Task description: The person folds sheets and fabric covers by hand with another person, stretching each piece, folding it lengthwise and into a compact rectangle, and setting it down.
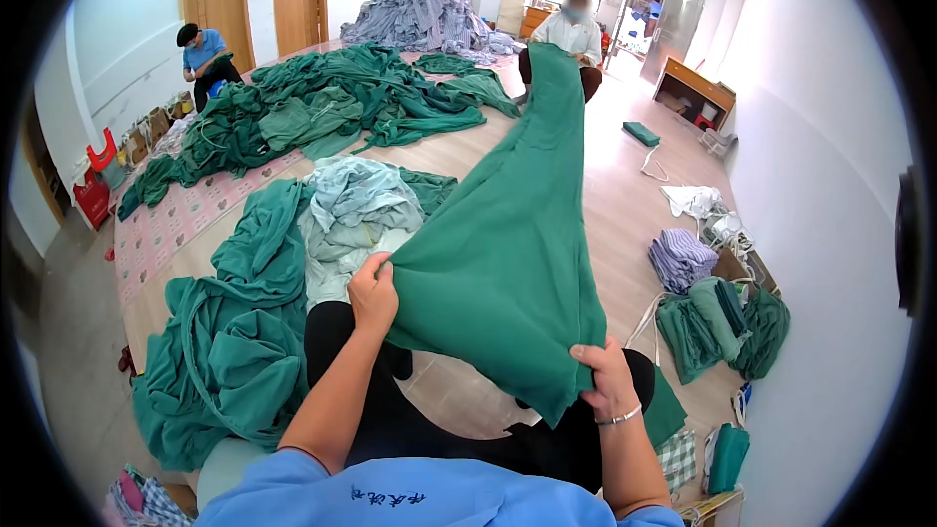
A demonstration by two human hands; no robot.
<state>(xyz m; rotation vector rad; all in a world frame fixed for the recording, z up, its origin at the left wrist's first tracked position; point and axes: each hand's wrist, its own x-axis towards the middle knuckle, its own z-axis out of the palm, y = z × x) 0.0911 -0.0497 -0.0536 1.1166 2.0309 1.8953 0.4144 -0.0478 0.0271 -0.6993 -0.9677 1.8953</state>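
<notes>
A long green cloth sheet (498,263) stretches from my lap area to a person in white (571,34) sitting across the room, who holds its far end. My left hand (373,293) grips the near left corner, fingers closed on the fabric. On the near right corner, my right hand (607,376) pinches the edge between thumb and fingers; a bracelet circles that wrist. The cloth hangs above the floor, slack in the middle and narrowing toward the far end. Beside my left arm lies a heap of green cloth (229,332), with pale crumpled linens (356,210) behind it.
A big green cloth pile (322,102) and a striped pile (420,15) lie beyond on a pink mat (195,215). Along the right wall are folded striped cloths (681,259), green bundles (722,327) and a wooden desk (695,88). Another person (203,59) sits at left.
</notes>
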